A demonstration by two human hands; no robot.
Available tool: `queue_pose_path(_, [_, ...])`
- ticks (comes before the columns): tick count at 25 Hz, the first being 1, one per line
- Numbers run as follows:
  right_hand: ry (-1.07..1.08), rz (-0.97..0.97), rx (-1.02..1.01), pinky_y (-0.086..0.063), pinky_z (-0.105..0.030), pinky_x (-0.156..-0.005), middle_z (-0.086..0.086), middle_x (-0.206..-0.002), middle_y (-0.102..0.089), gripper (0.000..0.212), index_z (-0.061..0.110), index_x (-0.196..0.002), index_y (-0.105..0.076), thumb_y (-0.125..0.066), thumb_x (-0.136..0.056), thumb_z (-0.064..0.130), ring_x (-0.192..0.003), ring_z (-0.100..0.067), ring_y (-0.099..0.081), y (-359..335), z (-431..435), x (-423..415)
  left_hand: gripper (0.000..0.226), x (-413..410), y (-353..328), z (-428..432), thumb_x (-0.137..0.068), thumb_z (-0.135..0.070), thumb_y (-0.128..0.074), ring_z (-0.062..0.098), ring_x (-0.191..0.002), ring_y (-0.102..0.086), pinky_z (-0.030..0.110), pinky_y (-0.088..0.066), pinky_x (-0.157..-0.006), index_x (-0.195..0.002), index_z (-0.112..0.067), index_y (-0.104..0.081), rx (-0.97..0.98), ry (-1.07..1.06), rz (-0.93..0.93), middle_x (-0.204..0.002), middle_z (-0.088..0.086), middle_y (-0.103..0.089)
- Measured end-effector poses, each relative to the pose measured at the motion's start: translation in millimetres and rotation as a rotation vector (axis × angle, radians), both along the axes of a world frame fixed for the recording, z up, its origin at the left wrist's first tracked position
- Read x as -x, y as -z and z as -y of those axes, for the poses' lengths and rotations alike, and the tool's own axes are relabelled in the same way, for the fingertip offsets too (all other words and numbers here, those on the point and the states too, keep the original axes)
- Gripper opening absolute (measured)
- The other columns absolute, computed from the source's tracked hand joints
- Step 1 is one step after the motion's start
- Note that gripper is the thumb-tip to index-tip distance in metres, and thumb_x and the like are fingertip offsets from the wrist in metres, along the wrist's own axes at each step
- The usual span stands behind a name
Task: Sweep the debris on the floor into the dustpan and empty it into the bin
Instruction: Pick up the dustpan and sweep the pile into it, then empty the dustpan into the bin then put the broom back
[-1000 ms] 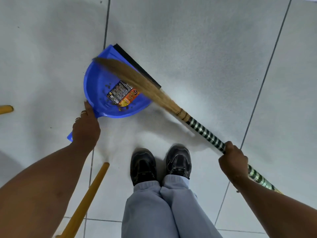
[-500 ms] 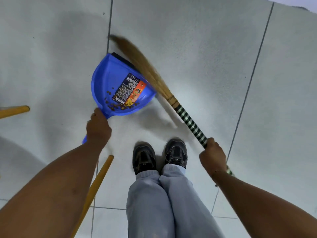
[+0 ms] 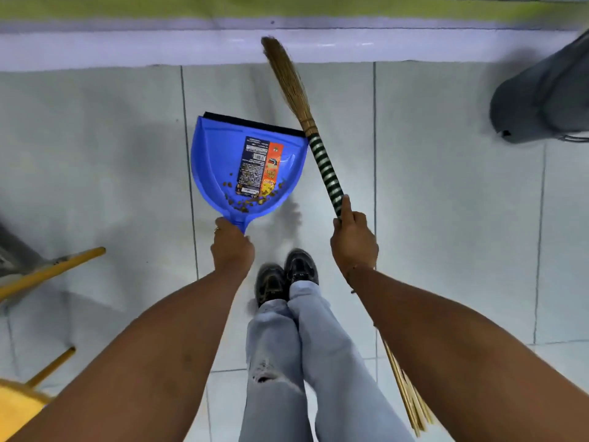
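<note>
A blue dustpan with a black rubber lip and a printed label hangs above the tiled floor, held by its handle in my left hand. Brown debris lies at the pan's rear, near the handle. My right hand grips the green-and-white striped handle of a straw broom, whose bristles point away from me toward the wall. The broom runs along the dustpan's right side. A grey bin stands at the upper right, by the wall.
A white wall base crosses the top of the view. Yellow wooden furniture legs stick out at the left, with a yellow seat corner at the bottom left. My shoes and grey trousers are below centre.
Both hands have lifted the dustpan and broom off the floor. The broom swung from across the pan to its right side, bristles forward. The view rose, and the wall and bin came into sight.
</note>
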State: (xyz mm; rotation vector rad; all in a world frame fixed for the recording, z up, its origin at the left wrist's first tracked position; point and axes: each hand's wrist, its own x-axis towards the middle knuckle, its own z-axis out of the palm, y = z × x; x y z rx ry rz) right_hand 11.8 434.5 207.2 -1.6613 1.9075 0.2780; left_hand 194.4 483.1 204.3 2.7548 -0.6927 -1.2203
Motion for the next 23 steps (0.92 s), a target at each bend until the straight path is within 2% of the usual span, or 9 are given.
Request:
queue_pose_path(5, [0.104,0.024,0.047,-0.048,-0.043,-0.077,-0.012,-0.13,-0.047,0.052,0.028,-0.148,-0.02,-0.035,-0.099,0.024,-0.097,-0.038,-0.058,-43,37,55,0.048,45,-42,41,-0.086,-0.01,-0.06,0.043,-0.114,-0.053,0.048,-0.042,-0.095,-0.124,0.004,-0.034,0.083,0.065,0.044,-0.123,0.026,-0.054])
queue_pose_path(11, [0.241,-0.061,-0.038,-0.048,-0.046,-0.081,-0.018,-0.134,-0.046,0.052,0.026,-0.149,-0.018,-0.034,-0.099,0.024,-0.108,-0.04,-0.055,-44,85,205,0.046,148,-60,121,-0.086,-0.007,-0.059,0.042,-0.111,-0.055,0.048,-0.043,-0.093,-0.125,0.001,-0.036,0.187,0.262,0.036,-0.121,0.022,-0.056])
queue_pose_path(15, [0.34,-0.068,-0.199,-0.045,-0.046,-0.092,-0.016,-0.138,-0.044,0.052,0.032,-0.147,-0.021,-0.034,-0.098,0.027,-0.114,-0.039,-0.054,-43,125,320,0.049,259,-60,212,-0.086,-0.006,-0.058,0.041,-0.111,-0.055,0.045,-0.043,-0.092,-0.13,-0.004,-0.037,0.216,0.487,-0.021,-0.121,0.021,-0.057])
queue_pose_path(19, [0.284,-0.069,-0.258,-0.048,-0.041,-0.087,-0.011,-0.123,-0.054,0.052,0.035,-0.144,-0.024,-0.036,-0.095,0.024,-0.108,-0.033,-0.059,-52,171,414,0.051,381,-63,304,-0.087,-0.008,-0.055,0.039,-0.115,-0.053,0.043,-0.042,-0.093,-0.135,-0.006,-0.036,0.207,0.738,-0.065,-0.126,0.02,-0.055])
queue_pose_path(23, [0.184,-0.053,-0.345,-0.048,-0.039,-0.087,-0.011,-0.125,-0.055,0.05,0.031,-0.145,-0.026,-0.035,-0.097,0.025,-0.109,-0.034,-0.058,-55,214,486,0.053,494,-77,401,-0.089,-0.011,-0.05,0.04,-0.117,-0.052,0.045,-0.041,-0.097,-0.14,-0.007,-0.034,0.254,0.954,-0.143,-0.127,0.025,-0.054])
